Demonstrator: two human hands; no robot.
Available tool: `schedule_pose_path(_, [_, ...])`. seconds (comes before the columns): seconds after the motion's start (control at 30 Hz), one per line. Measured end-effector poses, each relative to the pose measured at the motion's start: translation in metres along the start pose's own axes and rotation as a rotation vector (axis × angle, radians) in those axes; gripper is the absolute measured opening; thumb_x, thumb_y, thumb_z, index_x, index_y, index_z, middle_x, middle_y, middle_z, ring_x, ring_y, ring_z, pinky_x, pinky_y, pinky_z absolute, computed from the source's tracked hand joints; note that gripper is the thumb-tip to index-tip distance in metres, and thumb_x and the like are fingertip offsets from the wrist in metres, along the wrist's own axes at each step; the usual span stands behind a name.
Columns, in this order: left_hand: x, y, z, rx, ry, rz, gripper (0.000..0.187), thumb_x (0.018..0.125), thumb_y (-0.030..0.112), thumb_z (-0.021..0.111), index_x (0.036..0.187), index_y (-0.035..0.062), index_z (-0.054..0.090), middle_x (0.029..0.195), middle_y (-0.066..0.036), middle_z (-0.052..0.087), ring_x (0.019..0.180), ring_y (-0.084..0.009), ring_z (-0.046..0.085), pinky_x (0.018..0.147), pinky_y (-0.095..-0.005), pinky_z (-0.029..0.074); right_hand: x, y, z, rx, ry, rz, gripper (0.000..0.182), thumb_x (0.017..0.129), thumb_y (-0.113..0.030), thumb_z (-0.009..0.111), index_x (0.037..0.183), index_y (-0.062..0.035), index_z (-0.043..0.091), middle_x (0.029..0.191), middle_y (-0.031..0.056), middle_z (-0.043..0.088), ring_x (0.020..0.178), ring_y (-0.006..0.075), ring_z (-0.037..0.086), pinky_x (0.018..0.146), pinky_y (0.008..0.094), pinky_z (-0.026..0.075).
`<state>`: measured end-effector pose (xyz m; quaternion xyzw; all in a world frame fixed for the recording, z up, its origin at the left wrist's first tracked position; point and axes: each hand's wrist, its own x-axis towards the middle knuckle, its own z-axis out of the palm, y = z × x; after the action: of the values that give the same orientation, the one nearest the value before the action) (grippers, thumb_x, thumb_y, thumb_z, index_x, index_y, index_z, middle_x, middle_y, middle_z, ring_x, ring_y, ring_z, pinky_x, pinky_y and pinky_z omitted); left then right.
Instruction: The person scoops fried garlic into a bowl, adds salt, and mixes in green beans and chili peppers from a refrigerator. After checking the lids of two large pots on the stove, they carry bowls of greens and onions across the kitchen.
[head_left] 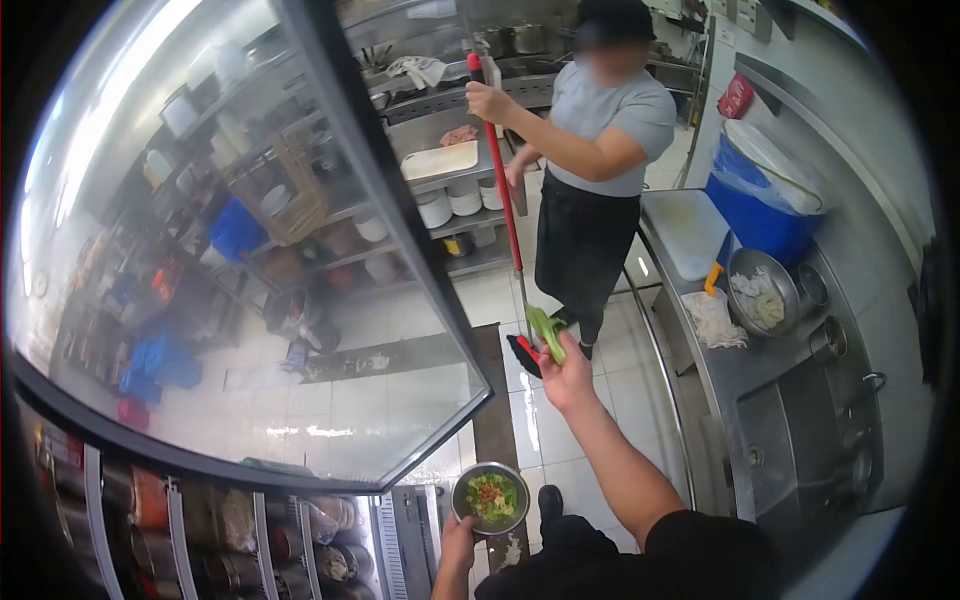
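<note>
My right hand point(566, 372) is raised at the middle of the view, its fingers closed around a green leafy vegetable point(546, 332). Lower down, my left hand point(458, 543) grips the rim of a round metal bowl point(492, 466). Chopped greens with small reddish and pale bits point(492, 497) lie in this bowl. Just beyond my right hand, a co-worker point(610, 130) in a grey shirt and black apron holds a red-handled broom point(507, 200), whose dark head is near the floor.
An open glass door point(380, 320) spans the left, with stocked fridge shelves point(180, 530) beneath. Along the right run a steel counter with a sink point(790, 440), a bowl of pale food point(762, 290), a cutting board point(688, 232) and a blue bin point(760, 200).
</note>
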<state>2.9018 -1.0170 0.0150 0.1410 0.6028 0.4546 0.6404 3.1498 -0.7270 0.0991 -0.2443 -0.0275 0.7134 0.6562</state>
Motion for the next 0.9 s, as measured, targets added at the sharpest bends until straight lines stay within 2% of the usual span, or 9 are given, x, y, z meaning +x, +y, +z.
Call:
schedule_pose_path(0.17, [0.032, 0.043, 0.054, 0.053, -0.025, 0.0, 0.045, 0.087, -0.001, 0.051, 0.132, 0.0008, 0.052, 0.114, -0.014, 0.065, 0.093, -0.0253, 0.07, 0.074, -0.0399, 0.063, 0.022, 0.01, 0.084, -0.102, -0.153, 0.082, 0.02, 0.104, -0.031, 0.056, 0.116, -0.0158, 0.049, 0.087, 0.0005, 0.052, 0.056, 0.0079, 0.042, 0.048, 0.0256, 0.037])
schedule_pose_path(0.37, [0.061, 0.065, 0.077, 0.018, -0.037, 0.055, 0.045, 0.086, -0.001, 0.051, 0.131, -0.0006, 0.053, 0.112, -0.014, 0.066, 0.095, -0.0261, 0.069, 0.075, -0.0399, 0.063, 0.021, 0.059, 0.169, -0.614, -0.405, -0.311, 0.05, 0.1, -0.017, 0.061, 0.143, -0.0092, 0.038, 0.094, -0.0029, 0.048, 0.067, 0.0056, 0.043, 0.059, 0.0235, 0.04])
schedule_pose_path(0.43, [0.07, 0.071, 0.082, 0.07, -0.047, 0.007, 0.045, 0.088, 0.002, 0.052, 0.133, 0.001, 0.052, 0.111, -0.014, 0.066, 0.094, -0.0245, 0.069, 0.072, -0.0376, 0.062, 0.059, 0.082, 0.149, -1.011, -0.335, -0.761, 0.049, 0.099, -0.02, 0.063, 0.14, -0.0001, 0.044, 0.103, 0.0065, 0.06, 0.087, 0.016, 0.056, 0.079, 0.0305, 0.048])
schedule_pose_path(0.47, [0.082, 0.07, 0.086, 0.086, -0.018, 0.001, 0.045, 0.088, 0.003, 0.052, 0.134, 0.0013, 0.052, 0.111, -0.014, 0.066, 0.093, -0.0238, 0.069, 0.071, -0.0368, 0.062, 0.042, 0.054, 0.172, -1.143, -0.283, -0.461, 0.046, 0.099, -0.02, 0.062, 0.136, 0.0031, 0.049, 0.113, 0.0121, 0.063, 0.1, 0.0213, 0.057, 0.091, 0.0342, 0.046])
schedule_pose_path(0.5, [0.094, 0.074, 0.09, 0.095, 0.015, 0.0, 0.046, 0.089, 0.004, 0.052, 0.134, 0.0016, 0.052, 0.111, -0.014, 0.066, 0.093, -0.0232, 0.069, 0.07, -0.036, 0.061, 0.052, 0.065, 0.175, -0.909, -0.373, -0.677, 0.041, 0.1, -0.018, 0.061, 0.134, 0.0033, 0.051, 0.115, 0.0134, 0.062, 0.103, 0.0198, 0.057, 0.096, 0.0336, 0.045])
schedule_pose_path(0.6, [0.123, 0.088, 0.106, 0.154, 0.005, 0.008, 0.05, 0.09, 0.01, 0.051, 0.141, 0.0059, 0.05, 0.106, -0.011, 0.067, 0.077, -0.0189, 0.066, 0.059, -0.0296, 0.056, 0.065, 0.074, 0.166, -0.912, -0.443, -0.616, 0.037, 0.105, -0.009, 0.05, 0.139, 0.0021, 0.043, 0.129, 0.0096, 0.054, 0.115, 0.0171, 0.051, 0.101, 0.03, 0.04])
schedule_pose_path(0.7, [0.157, 0.127, 0.13, 0.129, -0.098, 0.025, 0.048, 0.091, 0.011, 0.05, 0.139, 0.0078, 0.051, 0.099, -0.009, 0.066, 0.071, -0.0163, 0.065, 0.057, -0.0293, 0.055, 0.096, 0.069, 0.18, -1.011, -0.575, -0.702, 0.039, 0.103, -0.007, 0.05, 0.14, 0.0001, 0.042, 0.113, 0.0038, 0.054, 0.1, 0.0133, 0.054, 0.089, 0.0268, 0.045])
schedule_pose_path(0.77, [0.185, 0.147, 0.148, 0.108, -0.125, 0.016, 0.047, 0.092, 0.011, 0.05, 0.139, 0.0082, 0.05, 0.094, -0.007, 0.065, 0.069, -0.0143, 0.064, 0.057, -0.0293, 0.056, 0.118, 0.048, 0.189, -0.913, -0.671, -0.146, 0.041, 0.102, -0.008, 0.05, 0.141, -0.0014, 0.04, 0.098, 0.0019, 0.055, 0.079, 0.011, 0.055, 0.069, 0.0255, 0.048])
schedule_pose_path(0.9, [0.245, 0.174, 0.188, 0.16, -0.211, -0.027, 0.047, 0.093, 0.012, 0.051, 0.141, 0.009, 0.05, 0.096, -0.006, 0.067, 0.072, -0.0132, 0.064, 0.058, -0.0291, 0.056, 0.173, 0.039, 0.219, -0.824, -0.827, 0.208, 0.037, 0.104, -0.012, 0.046, 0.14, -0.0052, 0.04, 0.078, 0.0004, 0.049, 0.058, 0.0096, 0.047, 0.055, 0.0273, 0.047])
